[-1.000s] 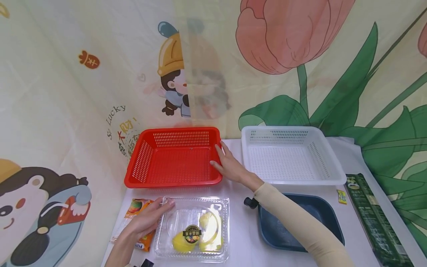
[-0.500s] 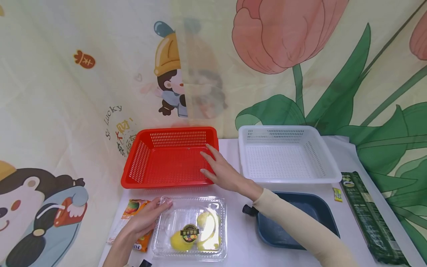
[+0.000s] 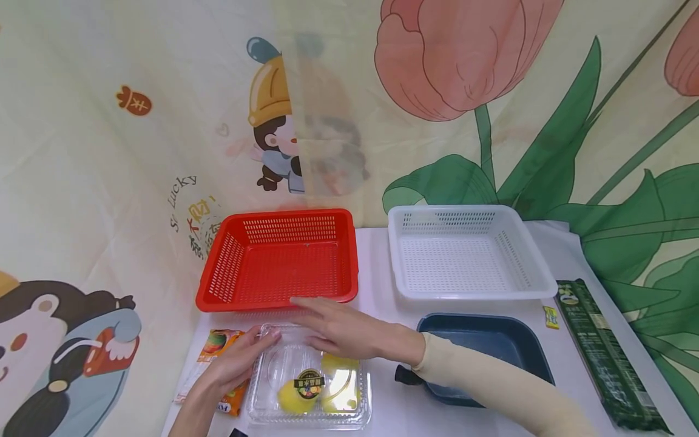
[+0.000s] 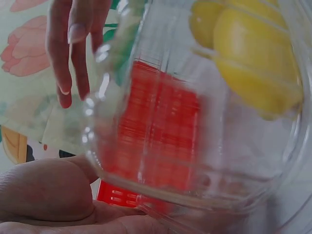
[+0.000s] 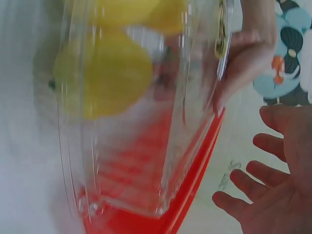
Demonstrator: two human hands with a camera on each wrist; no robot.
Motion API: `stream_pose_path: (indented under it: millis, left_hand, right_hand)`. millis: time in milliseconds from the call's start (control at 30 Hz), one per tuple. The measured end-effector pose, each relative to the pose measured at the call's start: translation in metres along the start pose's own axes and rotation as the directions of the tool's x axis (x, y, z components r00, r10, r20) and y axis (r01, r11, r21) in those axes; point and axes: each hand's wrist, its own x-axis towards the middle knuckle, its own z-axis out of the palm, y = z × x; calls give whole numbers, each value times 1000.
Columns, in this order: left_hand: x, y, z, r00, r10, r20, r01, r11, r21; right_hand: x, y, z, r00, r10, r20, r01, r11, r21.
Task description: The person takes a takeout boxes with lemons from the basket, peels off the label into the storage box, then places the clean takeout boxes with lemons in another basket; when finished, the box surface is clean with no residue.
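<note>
Plastic box (image 3: 314,364) partly behind right fingers (image 3: 314,304)

A white-covered table (image 3: 374,261) carries everything. Just beyond the right hand (image 3: 349,332) stands a red basket (image 3: 289,270), with a white basket (image 3: 459,267) farther right. Below that hand, right of the left hand (image 3: 237,362), sits a clear container (image 3: 311,420); an orange packet (image 3: 219,345) lies just left. Right of the right hand are a blue tray (image 3: 486,332), yellow sachet (image 3: 551,317) and green package (image 3: 608,358).
</note>
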Motion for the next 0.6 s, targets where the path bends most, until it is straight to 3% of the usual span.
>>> stream_pose_path:
  millis: [133,367,600]
  left_hand:
    - [0,-1,1,999,-12,-31,13,1000,9]
    - [0,-1,2,997,-41,-59,42,999,14]
    - [-1,-1,2,997,-43,-64,44,999,8]
  right_hand:
    - [-3,-17,8,994,-71,83,74,997,-35]
    - [-10,-37,19,965,-122,233,148,984,-96]
    - [-14,-44,27,948,-129,291,184,968,-169]
